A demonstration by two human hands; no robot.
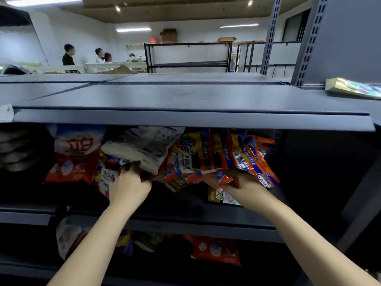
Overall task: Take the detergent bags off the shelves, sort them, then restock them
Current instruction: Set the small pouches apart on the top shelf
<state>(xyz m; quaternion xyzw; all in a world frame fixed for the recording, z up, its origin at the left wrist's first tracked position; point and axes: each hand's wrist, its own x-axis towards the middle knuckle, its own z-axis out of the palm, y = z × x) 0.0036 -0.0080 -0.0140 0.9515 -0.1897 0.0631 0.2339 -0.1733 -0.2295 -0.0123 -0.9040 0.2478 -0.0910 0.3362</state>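
A: What sits at the left end of the middle shelf?

B: A red and white detergent bag stands upright there, under the top shelf. Just right of it a white bag lies tilted on top of other bags.

A: And the left hand?

B: It reaches in below the white bag. Its fingers are curled round that bag's lower edge, so it holds the bag from beneath. A blue and white bag shows beside the wrist, touching it.

A: Further right?

B: A bundle of orange bags leans toward the right end of the shelf, several packed together. The right hand grips the bundle's lower edge; its fingers are curled into the crumpled orange film, and how many bags it has I cannot tell. Beneath that hand a flat pack lies at the shelf's front edge.

A: Anything lower?

B: On the bottom shelf, between the two forearms, lie more bags, among them a red bag toward the right. They are dim.

A: And above?

B: At the right end of the top shelf lies a shiny greenish packet. Behind, well apart, stand people and black racks.
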